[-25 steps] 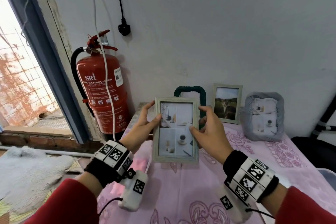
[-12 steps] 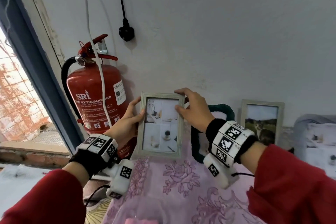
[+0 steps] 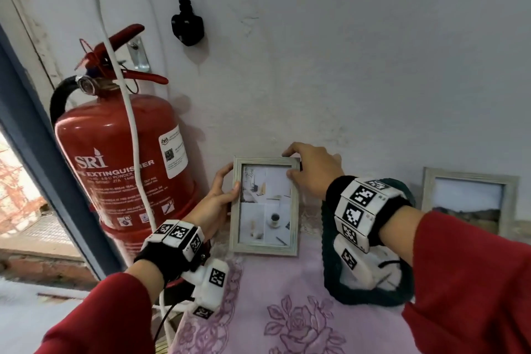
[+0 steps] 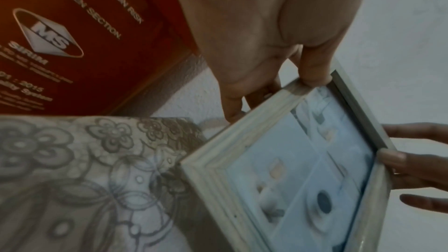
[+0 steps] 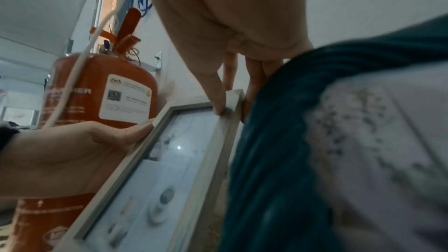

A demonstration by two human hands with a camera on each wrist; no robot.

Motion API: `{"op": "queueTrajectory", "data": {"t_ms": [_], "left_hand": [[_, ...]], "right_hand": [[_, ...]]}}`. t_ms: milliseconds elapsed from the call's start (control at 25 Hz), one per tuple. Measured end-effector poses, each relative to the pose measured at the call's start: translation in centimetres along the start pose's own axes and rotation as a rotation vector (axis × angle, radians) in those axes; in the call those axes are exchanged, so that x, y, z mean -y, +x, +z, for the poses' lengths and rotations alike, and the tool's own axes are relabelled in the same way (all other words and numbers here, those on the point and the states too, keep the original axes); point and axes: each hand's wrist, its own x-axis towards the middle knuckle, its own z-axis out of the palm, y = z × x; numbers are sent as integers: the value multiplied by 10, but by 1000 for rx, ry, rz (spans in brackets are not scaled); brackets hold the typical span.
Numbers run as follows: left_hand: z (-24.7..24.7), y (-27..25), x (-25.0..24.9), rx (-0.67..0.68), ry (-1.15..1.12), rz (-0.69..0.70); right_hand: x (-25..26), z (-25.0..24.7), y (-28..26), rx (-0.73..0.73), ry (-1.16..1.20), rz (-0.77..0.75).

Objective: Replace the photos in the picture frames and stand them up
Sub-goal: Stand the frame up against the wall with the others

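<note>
A pale wooden picture frame with a photo of cups and desk items stands upright at the table's back left corner, close to the wall. Its bottom edge sits on the pink cloth. My left hand grips its left edge, thumb on the front and fingers behind. My right hand pinches its top right corner. The left wrist view shows the frame under my left hand. In the right wrist view my right hand has its thumb on the frame.
A red fire extinguisher hangs just left of the frame, with a white cable across it. A dark green knitted frame stands under my right wrist. A wooden frame with a landscape photo stands farther right. A pink floral cloth covers the table.
Both hands have carried the frame from above the middle of the table to the back left corner by the wall and set its bottom edge on the cloth. My head has moved closer.
</note>
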Motion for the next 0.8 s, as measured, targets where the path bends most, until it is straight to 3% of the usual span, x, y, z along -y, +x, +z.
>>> {"op": "queueTrajectory", "data": {"t_ms": [240, 520, 800], "left_hand": [[4, 7, 15, -22, 1, -10], [0, 4, 18, -41, 23, -31], [1, 3, 7, -101, 278, -40]], "right_hand": [[-7, 3, 8, 34, -24, 54], [-3, 0, 8, 58, -77, 15], [-6, -6, 1, 147, -119, -4]]}}
